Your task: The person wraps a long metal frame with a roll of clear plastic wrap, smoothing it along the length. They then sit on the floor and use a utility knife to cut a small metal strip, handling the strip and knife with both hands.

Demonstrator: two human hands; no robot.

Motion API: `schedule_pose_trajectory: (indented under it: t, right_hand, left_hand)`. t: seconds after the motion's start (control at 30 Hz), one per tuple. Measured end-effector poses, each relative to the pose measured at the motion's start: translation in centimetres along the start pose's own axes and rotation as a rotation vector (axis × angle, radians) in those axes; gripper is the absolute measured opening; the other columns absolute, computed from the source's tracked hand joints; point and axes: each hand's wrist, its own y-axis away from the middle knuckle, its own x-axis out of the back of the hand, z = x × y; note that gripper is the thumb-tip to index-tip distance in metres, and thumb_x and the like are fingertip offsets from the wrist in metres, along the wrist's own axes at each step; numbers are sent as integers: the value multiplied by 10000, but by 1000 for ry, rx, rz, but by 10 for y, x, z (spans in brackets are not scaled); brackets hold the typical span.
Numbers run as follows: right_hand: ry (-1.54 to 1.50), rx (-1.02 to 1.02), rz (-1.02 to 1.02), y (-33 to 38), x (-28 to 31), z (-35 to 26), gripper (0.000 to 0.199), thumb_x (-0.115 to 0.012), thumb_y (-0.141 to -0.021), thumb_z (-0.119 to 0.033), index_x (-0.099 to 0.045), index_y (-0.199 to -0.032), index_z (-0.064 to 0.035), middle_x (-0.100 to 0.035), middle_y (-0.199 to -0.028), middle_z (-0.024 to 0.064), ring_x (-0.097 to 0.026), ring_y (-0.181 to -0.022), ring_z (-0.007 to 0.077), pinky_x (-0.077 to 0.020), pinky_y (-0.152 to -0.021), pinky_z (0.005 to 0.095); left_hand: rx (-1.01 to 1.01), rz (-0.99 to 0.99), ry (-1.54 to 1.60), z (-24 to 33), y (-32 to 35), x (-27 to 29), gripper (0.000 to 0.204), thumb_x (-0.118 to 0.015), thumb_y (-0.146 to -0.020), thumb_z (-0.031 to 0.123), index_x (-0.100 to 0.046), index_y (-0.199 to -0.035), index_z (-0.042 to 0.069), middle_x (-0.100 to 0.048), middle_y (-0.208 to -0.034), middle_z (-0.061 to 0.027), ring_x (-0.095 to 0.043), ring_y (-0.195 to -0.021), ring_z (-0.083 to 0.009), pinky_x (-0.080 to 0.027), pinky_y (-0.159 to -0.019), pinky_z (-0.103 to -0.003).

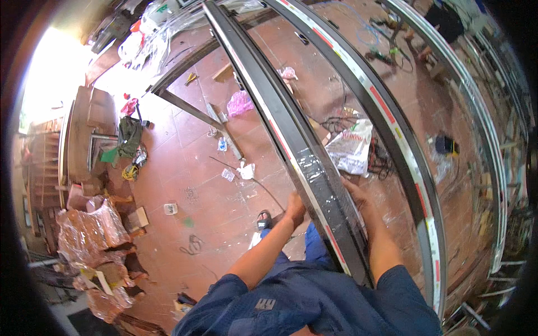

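Observation:
A long dark metal profile [263, 84] with a pale, red-marked strip along its left edge runs from the far end toward my body. Glossy clear plastic film [320, 179] covers part of its top. My left hand [296, 208] is closed at the left edge of this profile; its fingertips and anything in them are hidden. On the opposite side, my right hand [357, 199] is by the right edge, its fingers partly behind the profile and blurred. Whether it grips the profile or the film cannot be made out.
A second dark profile [386, 95] curves past on the right, with a silver profile [476, 101] beyond it. A dark metal stand [188, 106] reaches the tiled floor. White sack [352, 148], pink plastic [240, 104] and scraps lie around; film-wrapped cardboard [89, 232] is at left.

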Motion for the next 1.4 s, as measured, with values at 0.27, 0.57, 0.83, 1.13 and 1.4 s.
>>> schedule_pose_trajectory:
  t: [0.27, 0.57, 0.83, 1.13, 1.4]
  right_hand:
    - [-37, 3, -15, 24, -4, -16, 743, -754, -820, -540, -653, -1320, 0, -728, -1176, 207, -732, -926, 290, -583, -828, 402]
    - [315, 156, 26, 29, 2, -40, 830, -794, -779, -609, -627, -1374, -55, -726, -1095, 139, -708, -942, 251, -561, -865, 397]
    - [177, 214, -62, 64, 10, -82, 795, -869, -758, -502, -642, -1328, 4, -703, -1228, 172, -671, -1124, 256, -520, -1005, 411]
    - [373, 186, 163, 84, 8, -106, 821, -658, -884, -680, -526, -1522, -181, -650, -1385, 80, -641, -1115, 194, -486, -978, 336]
    - [359, 294, 96, 122, -33, -105, 836, -758, -859, -590, -522, -1449, -47, -663, -1276, 160, -671, -1126, 222, -534, -954, 370]
  left_hand:
    - [-457, 98, -99, 197, 32, -27, 1032, -769, -889, 160, -89, -1662, 81, -453, -1485, -149, -566, -1201, -246, -516, -932, -357]
    - [-691, 75, -92, 164, -23, -26, 961, -765, -816, 35, -207, -1595, -44, -434, -1510, -197, -503, -1288, -308, -383, -1115, -394]
    - [-615, -90, -7, 171, -6, -40, 699, -609, -911, 32, -305, -1541, 17, -483, -1423, -268, -611, -1183, -384, -553, -1005, -492]
    - [-593, -51, 82, 167, -22, -29, 677, -643, -928, 82, -337, -1517, -55, -566, -1362, -252, -643, -1124, -361, -554, -982, -491]
    - [-758, 100, 189, 163, -11, -43, 805, -712, -935, 64, -264, -1591, -65, -543, -1393, -129, -559, -1191, -209, -438, -1054, -314]
